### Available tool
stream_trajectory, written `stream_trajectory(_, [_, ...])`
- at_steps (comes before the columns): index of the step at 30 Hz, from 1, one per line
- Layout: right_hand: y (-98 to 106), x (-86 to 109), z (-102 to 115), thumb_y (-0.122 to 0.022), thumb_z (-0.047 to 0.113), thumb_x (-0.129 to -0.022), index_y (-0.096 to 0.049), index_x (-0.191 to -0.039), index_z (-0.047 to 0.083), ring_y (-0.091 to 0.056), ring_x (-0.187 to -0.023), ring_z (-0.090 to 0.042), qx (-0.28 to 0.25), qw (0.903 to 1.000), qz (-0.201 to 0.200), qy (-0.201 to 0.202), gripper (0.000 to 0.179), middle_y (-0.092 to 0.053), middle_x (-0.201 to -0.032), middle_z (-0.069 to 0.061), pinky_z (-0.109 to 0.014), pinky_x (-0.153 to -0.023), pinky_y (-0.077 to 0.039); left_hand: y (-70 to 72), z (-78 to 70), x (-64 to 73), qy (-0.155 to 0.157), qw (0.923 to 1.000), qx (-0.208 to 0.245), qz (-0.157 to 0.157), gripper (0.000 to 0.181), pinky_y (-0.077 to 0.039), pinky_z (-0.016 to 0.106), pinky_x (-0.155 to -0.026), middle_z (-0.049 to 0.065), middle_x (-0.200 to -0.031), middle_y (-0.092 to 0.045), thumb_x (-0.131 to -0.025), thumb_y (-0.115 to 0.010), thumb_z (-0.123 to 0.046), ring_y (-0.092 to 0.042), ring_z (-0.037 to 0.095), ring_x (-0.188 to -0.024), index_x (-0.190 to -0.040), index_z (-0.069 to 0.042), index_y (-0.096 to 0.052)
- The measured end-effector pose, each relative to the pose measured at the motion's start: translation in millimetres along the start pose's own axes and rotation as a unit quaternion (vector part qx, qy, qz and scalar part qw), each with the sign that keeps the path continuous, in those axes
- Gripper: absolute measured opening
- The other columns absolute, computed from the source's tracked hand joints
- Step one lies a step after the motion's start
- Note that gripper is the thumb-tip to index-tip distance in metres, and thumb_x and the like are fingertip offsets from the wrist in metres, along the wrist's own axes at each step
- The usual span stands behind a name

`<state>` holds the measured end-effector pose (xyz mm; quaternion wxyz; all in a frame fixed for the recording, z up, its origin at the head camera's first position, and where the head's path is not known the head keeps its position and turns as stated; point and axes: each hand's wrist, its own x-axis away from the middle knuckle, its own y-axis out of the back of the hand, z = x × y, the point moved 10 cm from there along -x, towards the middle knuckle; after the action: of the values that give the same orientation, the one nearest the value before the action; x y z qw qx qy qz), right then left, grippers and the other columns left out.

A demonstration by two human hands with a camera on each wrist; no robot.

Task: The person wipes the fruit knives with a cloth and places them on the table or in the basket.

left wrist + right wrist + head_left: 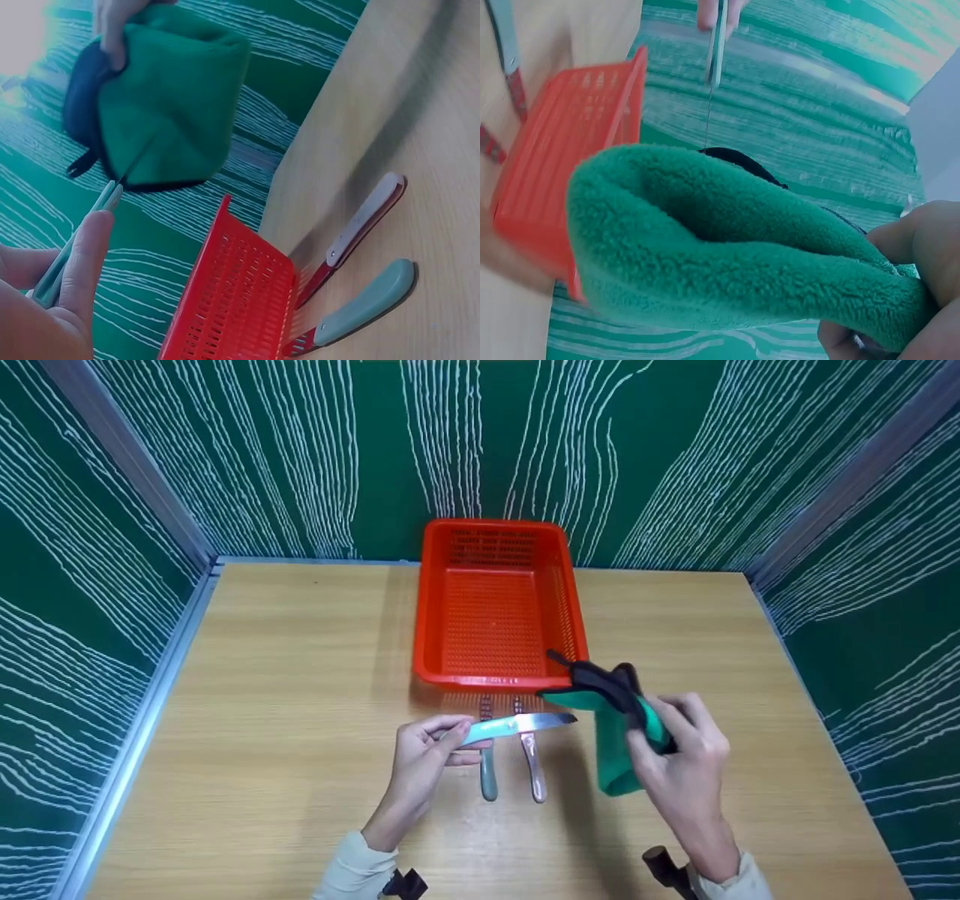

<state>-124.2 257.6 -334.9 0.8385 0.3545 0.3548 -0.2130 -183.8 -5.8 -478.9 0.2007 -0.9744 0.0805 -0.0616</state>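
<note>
L hand [424,750]: thumb + fingers pinch held knife [508,727]; hdl. end hidden by fingers. Hdl. turquoise, blade silver, tip twd. pouch, contact unclear. Below/beyond L fingertips: green-hdl. knife [488,780], then pink-hdl. knife [534,765], on table [300,675], blades partly hidden. Ahead of L fingers: red basket [421,607], upright, near R corner partly blocked by pouch. Pouch [616,746]: green w/ black trim, fuzzy, folded, gripped btwn. R hand [686,757] thumb + fingers; inside dark.

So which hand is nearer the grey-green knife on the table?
Left. Left hand is raised beside that knife; right hand is farther off, to its right.
</note>
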Motion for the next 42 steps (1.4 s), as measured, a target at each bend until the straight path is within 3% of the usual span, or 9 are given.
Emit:
stream_trajectory(4, [-19,4.6,23,-0.067,-0.011,-0.064,-0.073,-0.096,-0.002,-0.051,-0.068,-0.013,-0.017,0.9983,0.045,0.035,0.035,-0.06,-0.087,-0.01,-0.013,-0.055,-0.04,-6.1,1.4,0.0,0.001,0.9999,0.005,0.009,0.027,-0.057,0.042,-0.071,0.026,-0.099,-0.067,-0.09,-0.063,-0.006,-0.068,0.037,-0.085,-0.11,0.012,-0.062])
stream_trajectory(8, [-49,17.3,42,-0.071,-0.01,-0.064,-0.07,-0.109,0.001,-0.055,-0.076,-0.016,-0.017,0.9893,0.13,0.064,0.047,-0.058,-0.095,-0.01,-0.019,-0.06,-0.05,-9.7,2.8,0.2,0.006,0.9998,0.013,0.016,0.027,-0.056,0.043,-0.074,0.025,-0.099,-0.068,-0.09,-0.063,-0.008,-0.068,0.037,-0.086,-0.11,0.011,-0.063])
stream_trajectory(12, [-76,32.9,50,-0.08,0.001,-0.069,-0.068,-0.116,0.005,-0.056,-0.084,-0.02,0.036,0.9734,0.212,0.08,0.049,-0.056,-0.099,-0.01,-0.029,-0.069,-0.057,-12.9,1.4,1.2,0.004,0.9995,0.016,0.027,0.03,-0.056,0.042,-0.074,0.026,-0.1,-0.067,-0.091,-0.063,-0.009,-0.068,0.036,-0.085,-0.112,0.012,-0.062])
stream_trajectory(16, [-87,42.4,48,-0.085,0.011,-0.069,-0.069,-0.116,0.008,-0.055,-0.086,-0.022,0.081,0.9623,0.249,0.074,0.049,-0.055,-0.098,-0.01,-0.036,-0.074,-0.058,-13.9,1.7,2.8,0.006,0.9993,0.017,0.033,0.032,-0.056,0.041,-0.075,0.027,-0.099,-0.067,-0.091,-0.063,-0.008,-0.069,0.035,-0.083,-0.113,0.016,-0.059])
stream_trajectory(22, [-88,43.8,44,-0.087,0.012,-0.066,-0.07,-0.113,0.009,-0.057,-0.086,-0.024,0.099,0.9607,0.247,0.079,0.05,-0.056,-0.098,-0.011,-0.042,-0.07,-0.058,-13.0,5.2,4.7,0.011,0.9994,0.018,0.026,0.03,-0.056,0.04,-0.075,0.026,-0.098,-0.067,-0.091,-0.061,-0.004,-0.069,0.036,-0.083,-0.112,0.017,-0.059])
stream_trajectory(26, [-84,41.5,40,-0.088,0.011,-0.063,-0.072,-0.109,0.009,-0.057,-0.077,-0.024,0.107,0.9653,0.221,0.089,0.049,-0.057,-0.091,-0.011,-0.038,-0.061,-0.058,-12.6,3.2,3.4,0.008,0.9994,0.018,0.028,0.027,-0.056,0.041,-0.075,0.026,-0.099,-0.067,-0.091,-0.061,-0.004,-0.068,0.037,-0.084,-0.111,0.015,-0.061])
stream_trajectory(34, [-80,34.9,23,-0.086,0.006,-0.065,-0.073,-0.106,0.008,-0.058,-0.069,-0.024,0.099,0.975,0.185,0.072,0.043,-0.058,-0.091,-0.013,-0.032,-0.059,-0.057,-7.9,2.2,2.4,0.003,0.9991,0.036,0.021,0.025,-0.056,0.042,-0.075,0.028,-0.101,-0.066,-0.091,-0.061,-0.003,-0.068,0.038,-0.085,-0.11,0.014,-0.061])
stream_trajectory(42, [-63,27.3,-2,-0.082,-0.004,-0.066,-0.072,-0.105,0.002,-0.06,-0.07,-0.023,0.07,0.9836,0.166,0.015,0.04,-0.056,-0.09,-0.011,-0.031,-0.059,-0.057,-7.1,0.7,2.0,0.001,0.999,0.039,0.023,0.024,-0.057,0.041,-0.073,0.03,-0.098,-0.066,-0.09,-0.06,0.0,-0.066,0.043,-0.086,-0.109,0.015,-0.061])
